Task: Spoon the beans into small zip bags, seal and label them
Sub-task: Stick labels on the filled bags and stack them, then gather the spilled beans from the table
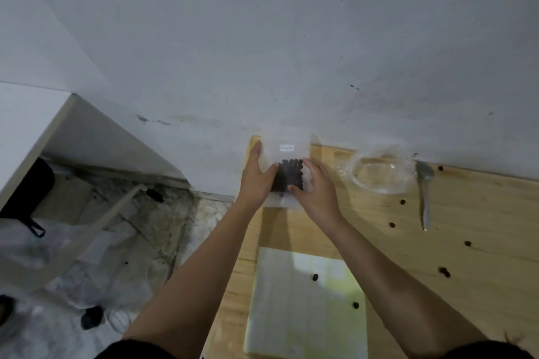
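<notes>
Sleeves (pixel 137 351), dark, two, at the bottom edge; bare forearms reach forward from them.

Pale sheet (pixel 306 315): flat on the wooden surface (pixel 481 213), close to the person. Two stray beans (pixel 315 277) lie on it, and more are scattered over the wood to the right.

Zip bag (pixel 297 154): small and translucent, held upright at the far left corner of the surface, near the wall (pixel 262 38). Beans (pixel 288 172) fill its middle as a dark block. A white label (pixel 286 148) sits on the upper part; its writing is too small to read. Whether the seal is closed cannot be told.

Left hand (pixel 256 181): holds the bag's left edge, fingers extended up along it, thumb on the front.

Right hand (pixel 318 189): holds the right edge, fingers curved over it, thumb on the bean block.

Clear plastic bag (pixel 376 172): crumpled and apparently empty, between the zip bag and the spoon (pixel 425 195), which lies untouched.

Risk notes:
- An incompletely pressed zip would spill beans if the bag tipped.
- The film looks slick, and the bag is near the surface's left edge, so a slipped grip could drop it to the floor.
- A forearm could knock the stray beans off the surface.
</notes>
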